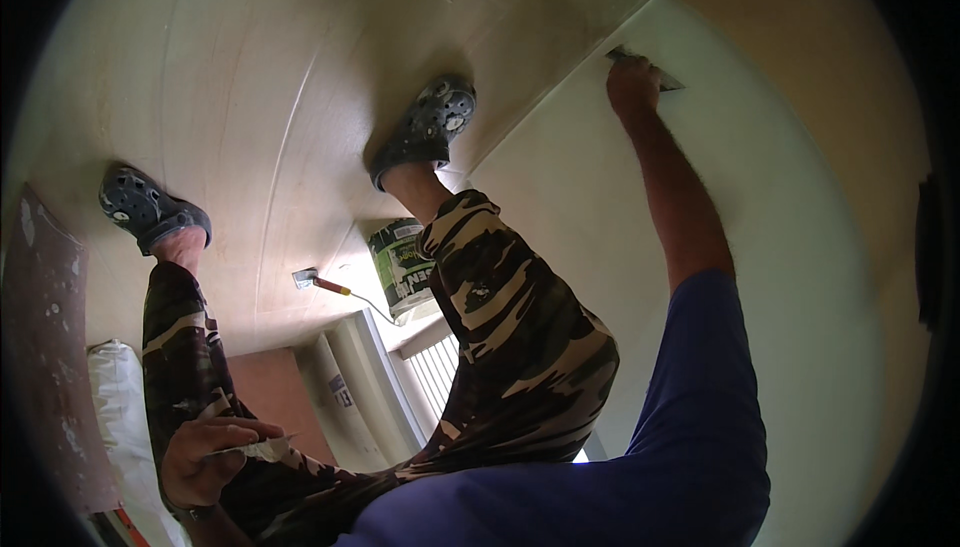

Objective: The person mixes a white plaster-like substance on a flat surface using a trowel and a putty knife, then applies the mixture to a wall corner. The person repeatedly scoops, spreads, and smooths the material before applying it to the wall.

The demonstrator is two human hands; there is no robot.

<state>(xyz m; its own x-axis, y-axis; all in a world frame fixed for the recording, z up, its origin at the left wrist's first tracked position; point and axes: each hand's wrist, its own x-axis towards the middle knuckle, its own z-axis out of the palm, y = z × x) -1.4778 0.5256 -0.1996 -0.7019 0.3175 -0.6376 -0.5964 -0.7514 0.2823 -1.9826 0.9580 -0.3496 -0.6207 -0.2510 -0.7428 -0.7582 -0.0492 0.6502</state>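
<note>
Right hand (632,87) grips a putty knife (671,82) at the far right wall (780,217), seemingly for firm control; left hand (203,462) pinches a smeared scraper (267,449)

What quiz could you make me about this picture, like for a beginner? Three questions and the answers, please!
1. Pick one: the trousers are A) striped, B) camouflage, C) plain white.
2. True or false: the left hand lies flat on the floor.
3. Which hand reaches out to the pale wall with the putty knife?

Key:
1. B, camouflage.
2. False. It is up in front of a trouser leg, gripping a thin object with a pale lump; exactly what it is, I can't tell.
3. The right hand.
</note>
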